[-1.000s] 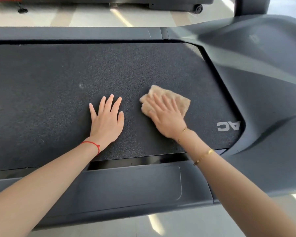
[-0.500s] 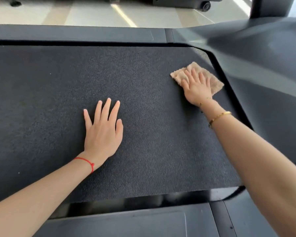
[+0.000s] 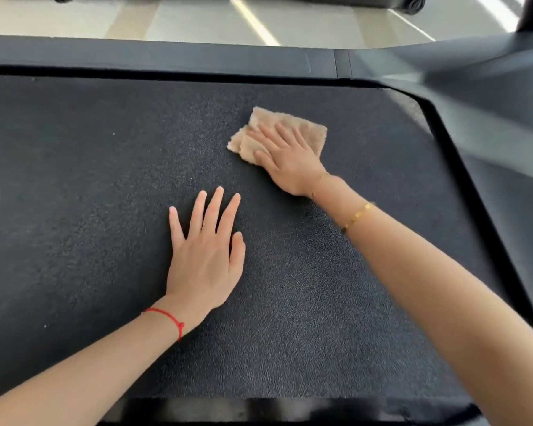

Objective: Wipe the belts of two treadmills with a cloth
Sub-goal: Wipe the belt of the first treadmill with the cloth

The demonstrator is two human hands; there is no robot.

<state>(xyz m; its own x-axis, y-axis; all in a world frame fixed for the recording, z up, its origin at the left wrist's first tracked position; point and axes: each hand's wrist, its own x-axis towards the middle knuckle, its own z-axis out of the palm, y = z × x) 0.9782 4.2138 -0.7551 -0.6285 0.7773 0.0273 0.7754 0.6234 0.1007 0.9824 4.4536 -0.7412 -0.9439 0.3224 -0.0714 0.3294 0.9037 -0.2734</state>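
Note:
A dark, rough treadmill belt point(image 3: 90, 186) fills most of the head view. A folded tan cloth point(image 3: 305, 130) lies flat on its far middle part. My right hand point(image 3: 286, 155) presses on the cloth with straight, spread fingers and covers its near half. My left hand point(image 3: 205, 250) rests flat on the bare belt, nearer to me and left of the cloth, fingers straight. A red string circles the left wrist and a gold bracelet the right forearm.
A dark side rail point(image 3: 166, 58) runs along the belt's far edge. The grey motor cover point(image 3: 490, 96) rises at the right. A glossy black strip point(image 3: 259, 410) borders the near edge. Pale floor point(image 3: 197, 16) and another machine's wheel point(image 3: 414, 3) lie beyond.
My right hand has slid the cloth leftward from the belt's far right corner toward the middle. The left hand stays flat on the belt.

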